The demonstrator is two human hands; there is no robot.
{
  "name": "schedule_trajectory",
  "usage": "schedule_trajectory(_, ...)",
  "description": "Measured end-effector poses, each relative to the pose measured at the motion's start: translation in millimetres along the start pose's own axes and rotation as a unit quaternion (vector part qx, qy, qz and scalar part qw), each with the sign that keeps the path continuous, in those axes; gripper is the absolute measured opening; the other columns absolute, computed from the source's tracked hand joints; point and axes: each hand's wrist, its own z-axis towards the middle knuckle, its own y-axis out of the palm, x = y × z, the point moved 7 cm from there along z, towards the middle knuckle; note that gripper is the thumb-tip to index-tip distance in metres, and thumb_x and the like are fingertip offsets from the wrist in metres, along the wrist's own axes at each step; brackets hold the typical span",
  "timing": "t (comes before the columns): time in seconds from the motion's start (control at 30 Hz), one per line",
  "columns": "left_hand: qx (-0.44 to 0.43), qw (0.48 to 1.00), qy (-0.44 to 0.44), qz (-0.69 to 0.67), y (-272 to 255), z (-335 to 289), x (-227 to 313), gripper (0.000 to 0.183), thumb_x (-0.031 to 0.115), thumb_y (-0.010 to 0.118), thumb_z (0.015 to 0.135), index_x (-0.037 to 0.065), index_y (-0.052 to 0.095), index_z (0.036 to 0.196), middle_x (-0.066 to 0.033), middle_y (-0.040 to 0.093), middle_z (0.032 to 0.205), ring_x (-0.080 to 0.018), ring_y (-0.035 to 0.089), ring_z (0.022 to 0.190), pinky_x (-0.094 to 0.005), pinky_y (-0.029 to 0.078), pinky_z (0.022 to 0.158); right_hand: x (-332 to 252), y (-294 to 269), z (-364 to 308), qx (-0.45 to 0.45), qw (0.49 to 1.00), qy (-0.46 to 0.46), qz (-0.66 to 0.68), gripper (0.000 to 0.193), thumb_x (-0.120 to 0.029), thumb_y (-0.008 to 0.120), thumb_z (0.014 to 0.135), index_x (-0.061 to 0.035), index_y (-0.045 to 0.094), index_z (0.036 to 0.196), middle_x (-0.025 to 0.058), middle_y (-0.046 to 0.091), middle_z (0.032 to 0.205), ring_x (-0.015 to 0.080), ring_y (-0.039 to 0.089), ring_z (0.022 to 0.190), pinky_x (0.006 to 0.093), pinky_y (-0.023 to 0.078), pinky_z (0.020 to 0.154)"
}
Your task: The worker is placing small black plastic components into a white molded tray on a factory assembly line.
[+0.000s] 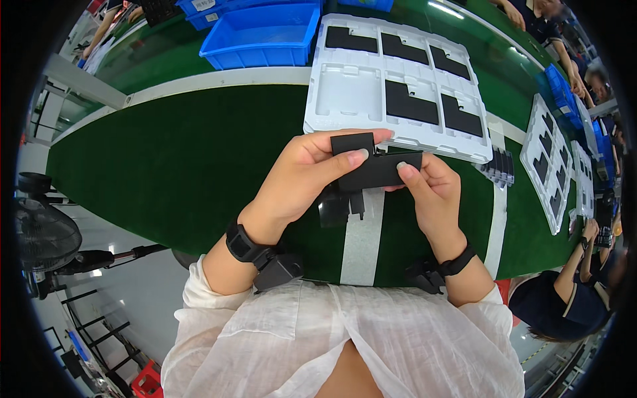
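Note:
Between my two hands is a flat black L-shaped piece (371, 174), raised above the green table in front of my chest. My left hand (306, 164) pinches its left end, thumb on top. My right hand (428, 186) grips the right end, thumb pressed on its face. Just beyond lies a white tray (348, 123) with similar black L-shaped pieces (410, 106) in several compartments; its near left compartment holds no piece. Below the held piece, a dark glossy item (334, 209) rests on the table, partly hidden.
A blue bin (260, 38) stands at the back, left of the tray. Small dark parts (499, 167) lie right of the tray. Farther right is another white tray (545, 162). A co-worker (564, 302) sits at the right; a fan (50, 225) stands at the left.

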Motion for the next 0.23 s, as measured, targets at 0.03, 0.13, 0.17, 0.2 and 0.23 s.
schedule_trajectory(0.03, -0.001, 1.0, 0.003, 0.0, -1, 0, 1, 0.035, 0.006, 0.056, 0.084, -0.005, 0.054, 0.117, -0.0162, 0.051, 0.126, -0.0223, 0.051, 0.114, -0.0353, 0.037, 0.1, 1, 1, 2, 0.003, 1.0, -0.001, 0.01, 0.014, -0.007, 0.058, 0.087, 0.0068, 0.059, 0.092, 0.0083, 0.063, 0.085, 0.0116, 0.061, 0.073, 0.0256, 0.054, 0.068)
schedule_trajectory(0.13, 0.016, 0.998, 0.016, 0.055, -11, -1, 2, 0.041, 0.01, 0.058, 0.084, -0.005, 0.051, 0.121, -0.0153, 0.052, 0.125, -0.0216, 0.051, 0.114, -0.0352, 0.037, 0.099, 4, 6, 6, -0.007, 1.0, 0.016, 0.01, 0.016, -0.009, 0.057, 0.088, 0.0068, 0.059, 0.093, 0.009, 0.063, 0.087, 0.0121, 0.061, 0.074, 0.0256, 0.054, 0.068)
schedule_trajectory(0.17, 0.016, 0.996, 0.045, 0.07, -14, -2, 4, 0.045, 0.013, 0.059, 0.083, -0.005, 0.048, 0.123, -0.0145, 0.051, 0.126, -0.0213, 0.05, 0.114, -0.035, 0.037, 0.099, 3, 8, 8, -0.009, 1.0, 0.014, 0.008, 0.016, -0.009, 0.057, 0.088, 0.0068, 0.059, 0.093, 0.009, 0.063, 0.087, 0.0121, 0.061, 0.074, 0.0256, 0.054, 0.068)
schedule_trajectory(0.2, 0.016, 0.994, 0.074, 0.085, -17, -3, 9, 0.049, 0.016, 0.061, 0.083, -0.005, 0.046, 0.125, -0.0136, 0.05, 0.127, -0.0209, 0.05, 0.114, -0.0349, 0.037, 0.099, 4, 9, 11, -0.01, 1.0, 0.028, -0.004, 0.018, -0.01, 0.057, 0.088, 0.0062, 0.059, 0.094, 0.0095, 0.063, 0.087, 0.0126, 0.062, 0.075, 0.0258, 0.054, 0.068)
schedule_trajectory(0.23, 0.011, 0.994, 0.044, 0.103, -21, -5, 11, 0.055, 0.019, 0.064, 0.081, -0.003, 0.044, 0.128, -0.0133, 0.044, 0.134, -0.0207, 0.047, 0.118, -0.0339, 0.037, 0.099, 4, 9, 15, -0.009, 0.999, 0.04, -0.015, 0.019, -0.012, 0.057, 0.088, 0.0056, 0.06, 0.096, 0.01, 0.063, 0.087, 0.013, 0.062, 0.076, 0.026, 0.054, 0.068)
